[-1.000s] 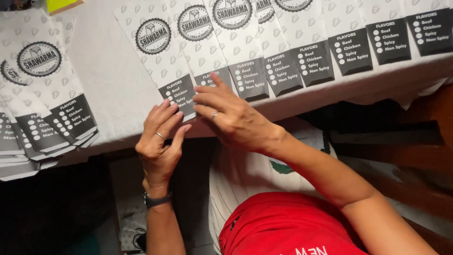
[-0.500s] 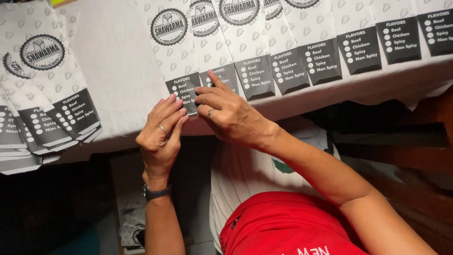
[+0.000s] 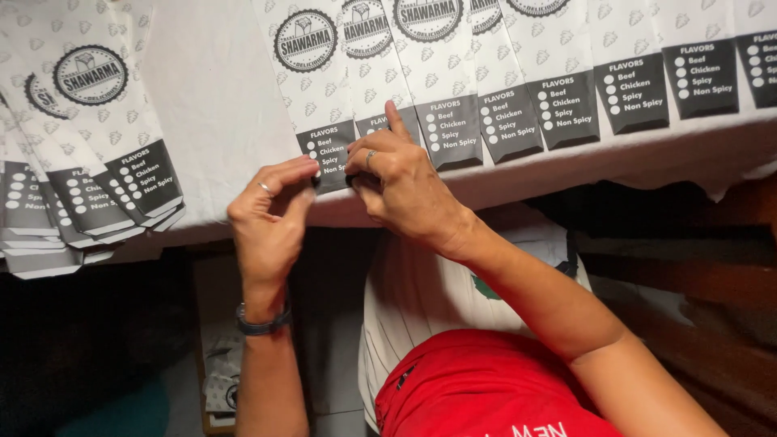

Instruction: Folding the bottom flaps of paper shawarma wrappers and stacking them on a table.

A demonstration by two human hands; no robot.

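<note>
Two hands (image 3: 324,202), white printed paper sleeve (image 3: 317,89)

Just one view here, head-mounted, looking pretty much straight down from close above the bench (image 3: 218,105) edge. The far side of the bench runs along the top, the person's own lap sits at the bottom.
</note>
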